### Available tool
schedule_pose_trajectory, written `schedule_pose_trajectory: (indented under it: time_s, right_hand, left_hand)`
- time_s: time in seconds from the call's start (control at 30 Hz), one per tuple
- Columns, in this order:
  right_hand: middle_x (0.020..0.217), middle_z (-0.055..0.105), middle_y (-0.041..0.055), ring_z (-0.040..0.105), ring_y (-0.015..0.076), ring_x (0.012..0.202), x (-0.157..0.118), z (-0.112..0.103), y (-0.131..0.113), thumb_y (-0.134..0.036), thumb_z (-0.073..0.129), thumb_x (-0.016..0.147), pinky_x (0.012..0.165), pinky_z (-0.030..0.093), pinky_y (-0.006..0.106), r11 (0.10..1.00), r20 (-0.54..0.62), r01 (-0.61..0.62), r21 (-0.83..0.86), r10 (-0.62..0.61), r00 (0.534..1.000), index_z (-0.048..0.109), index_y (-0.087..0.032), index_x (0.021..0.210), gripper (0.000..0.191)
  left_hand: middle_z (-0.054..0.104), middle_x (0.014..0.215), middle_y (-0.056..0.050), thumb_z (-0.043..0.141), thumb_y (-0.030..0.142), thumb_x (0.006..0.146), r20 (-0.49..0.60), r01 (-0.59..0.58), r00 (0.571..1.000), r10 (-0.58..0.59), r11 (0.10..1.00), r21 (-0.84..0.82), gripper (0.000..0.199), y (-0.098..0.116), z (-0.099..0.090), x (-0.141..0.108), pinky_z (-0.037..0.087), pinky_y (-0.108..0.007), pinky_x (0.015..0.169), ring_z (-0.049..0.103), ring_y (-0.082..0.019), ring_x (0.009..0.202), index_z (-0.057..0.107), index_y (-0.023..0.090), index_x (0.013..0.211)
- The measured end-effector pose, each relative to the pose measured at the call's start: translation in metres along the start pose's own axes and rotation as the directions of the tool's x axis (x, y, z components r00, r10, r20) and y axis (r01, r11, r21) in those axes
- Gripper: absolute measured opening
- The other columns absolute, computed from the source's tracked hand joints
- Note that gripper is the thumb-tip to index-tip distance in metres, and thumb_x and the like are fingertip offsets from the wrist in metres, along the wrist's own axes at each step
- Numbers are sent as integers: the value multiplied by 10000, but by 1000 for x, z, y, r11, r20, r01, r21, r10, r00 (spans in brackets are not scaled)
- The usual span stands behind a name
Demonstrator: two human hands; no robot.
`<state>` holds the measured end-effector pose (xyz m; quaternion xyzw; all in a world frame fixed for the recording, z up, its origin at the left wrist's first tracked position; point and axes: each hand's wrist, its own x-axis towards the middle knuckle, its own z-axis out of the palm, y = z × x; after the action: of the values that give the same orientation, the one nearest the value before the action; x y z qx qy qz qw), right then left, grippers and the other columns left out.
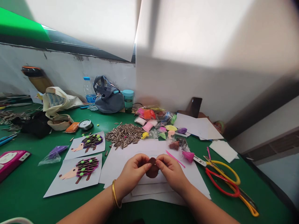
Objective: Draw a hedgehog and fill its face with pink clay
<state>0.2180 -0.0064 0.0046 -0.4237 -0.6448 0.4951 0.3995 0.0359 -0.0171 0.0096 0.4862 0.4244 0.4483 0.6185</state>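
A flattened piece of brown clay [152,170] is pinched between my two hands above white paper sheets. My left hand [134,171], with a gold bangle at the wrist, grips its left edge between thumb and fingers. On the other edge, my right hand [171,171] presses it with thumb and fingertips. Behind my hands lies a pile of striped sunflower seeds [125,135]. To the left are two hedgehog pictures, the upper [87,144] and the lower [79,172], with seed spines and green dots. Brown clay in a bag [174,144] rests on the paper's far edge.
Scissors with red and yellow handles [220,180] lie at the right. Colourful clay packets [151,116], a blue-lidded cup [128,99], a grey bag [108,99] and a bottle [90,96] stand along the back. A magenta box [12,163] is at far left.
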Motion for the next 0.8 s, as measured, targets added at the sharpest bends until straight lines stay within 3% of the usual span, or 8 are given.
schedule_pose_trajectory:
  time_s: [0.1,0.27,0.5,0.7,0.8]
  right_hand:
    - [818,657,35,611,175,786,1,-1,2,-501,452,968,732,483,287,999,7,34,9,-34,999,622,-193,867,366]
    - [867,652,32,612,179,792,0,1,6,-519,481,952,729,482,297,1000,3,4,9,-4,1000,579,-205,1066,348]
    - [798,651,17,599,175,761,-1,4,5,-468,603,880,715,478,291,998,5,-49,-42,49,999,612,-200,873,268]
    - [901,685,52,642,197,832,1,2,5,-578,575,882,768,507,330,987,70,-45,153,35,997,630,-191,1025,415]
    - [816,692,38,664,197,765,1,5,2,-549,692,806,727,521,331,965,116,-138,223,115,987,612,-181,927,396]
  left_hand:
    - [628,681,2,747,408,754,16,3,1000,-3,999,-37,303,3,2,0,471,-281,632,583,-146,644,570,164,780]
    - [608,681,10,738,417,761,30,13,999,-12,1000,-16,304,5,3,-1,460,-277,630,556,-135,634,574,162,777]
    - [609,698,-1,734,432,764,31,19,999,-20,999,36,309,1,0,-1,466,-280,633,565,-144,646,600,156,804]
    - [626,737,-17,729,426,758,-41,-18,999,22,996,82,303,2,-2,0,467,-277,651,579,-155,688,614,148,796]
    - [634,744,-18,732,406,751,-43,-29,999,34,993,113,281,3,-1,-1,475,-279,650,589,-160,689,632,150,809]
